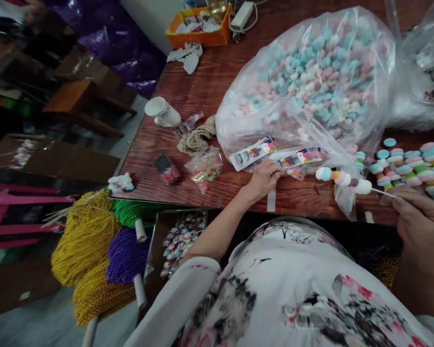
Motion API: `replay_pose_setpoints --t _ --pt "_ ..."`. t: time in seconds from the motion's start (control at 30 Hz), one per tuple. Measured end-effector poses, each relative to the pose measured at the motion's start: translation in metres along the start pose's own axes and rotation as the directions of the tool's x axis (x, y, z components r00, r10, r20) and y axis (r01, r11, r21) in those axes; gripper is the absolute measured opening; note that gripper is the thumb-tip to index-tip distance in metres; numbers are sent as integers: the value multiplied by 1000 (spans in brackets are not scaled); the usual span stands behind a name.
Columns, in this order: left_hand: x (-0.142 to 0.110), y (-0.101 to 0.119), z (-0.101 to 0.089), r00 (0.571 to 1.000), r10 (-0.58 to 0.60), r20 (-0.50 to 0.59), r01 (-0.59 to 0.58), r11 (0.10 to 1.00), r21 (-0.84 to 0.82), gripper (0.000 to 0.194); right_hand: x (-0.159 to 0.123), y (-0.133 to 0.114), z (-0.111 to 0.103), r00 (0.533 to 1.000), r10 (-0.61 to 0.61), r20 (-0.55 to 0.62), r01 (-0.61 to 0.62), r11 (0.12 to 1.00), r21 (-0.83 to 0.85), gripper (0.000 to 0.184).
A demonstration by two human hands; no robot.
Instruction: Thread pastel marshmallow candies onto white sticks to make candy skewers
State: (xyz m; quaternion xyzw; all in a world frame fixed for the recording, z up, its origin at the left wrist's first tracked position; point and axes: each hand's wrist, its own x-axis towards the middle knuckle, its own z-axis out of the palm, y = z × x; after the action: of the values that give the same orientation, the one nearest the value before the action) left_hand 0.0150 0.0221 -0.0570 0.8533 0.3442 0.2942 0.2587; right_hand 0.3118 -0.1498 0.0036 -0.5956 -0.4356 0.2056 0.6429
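My right hand (pixel 419 212) pinches the bare end of a thin white stick. Threaded on the stick is a marshmallow skewer (pixel 343 180) in white, blue, orange, pink and brown, held level above the table's front edge. My left hand (pixel 265 179) is closed at the table edge, its fingertips on a printed plastic wrapper (pixel 292 172); the exact grip is partly hidden. Just beyond it lie more flat printed wrappers (pixel 255 153). Behind them stands a big clear bag (pixel 311 77) of pink, blue and white marshmallows. Several finished marshmallow skewers (pixel 412 166) lie stacked beyond my right hand.
Left on the wooden table (pixel 202 91) are a white mug (pixel 162 112), a coiled cord (pixel 197 137), a small candy bag (pixel 204 168) and an orange basket (pixel 198 29). Below, an open box (pixel 183 241) of wrapped sweets stands beside yellow bead strands (pixel 83 236).
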Motion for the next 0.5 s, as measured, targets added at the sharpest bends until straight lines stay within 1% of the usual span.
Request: replay_pose_setpoints --t 0.1,0.2,0.27,0.37,0.43,0.5 --pt "4 2 -4 997 -71 30 73 995 -74 15 1 5 4 1000 5 31 -6 999 37 7" --pt "7 6 -6 985 -165 46 170 976 -135 11 -1 6 11 998 41 45 -45 995 90 10" --pt "9 9 -8 963 -252 91 265 948 -176 14 -4 6 14 996 57 72 -65 991 117 11" --pt "12 16 -14 914 -350 204 394 885 -248 19 -9 6 16 992 45 122 -60 990 124 11" --pt "13 20 -18 890 -376 260 443 846 -295 18 -13 7 17 992 28 124 -39 995 93 10" --pt "13 23 -21 876 -382 295 468 821 -326 16 -15 10 15 993 21 118 -28 998 64 10"
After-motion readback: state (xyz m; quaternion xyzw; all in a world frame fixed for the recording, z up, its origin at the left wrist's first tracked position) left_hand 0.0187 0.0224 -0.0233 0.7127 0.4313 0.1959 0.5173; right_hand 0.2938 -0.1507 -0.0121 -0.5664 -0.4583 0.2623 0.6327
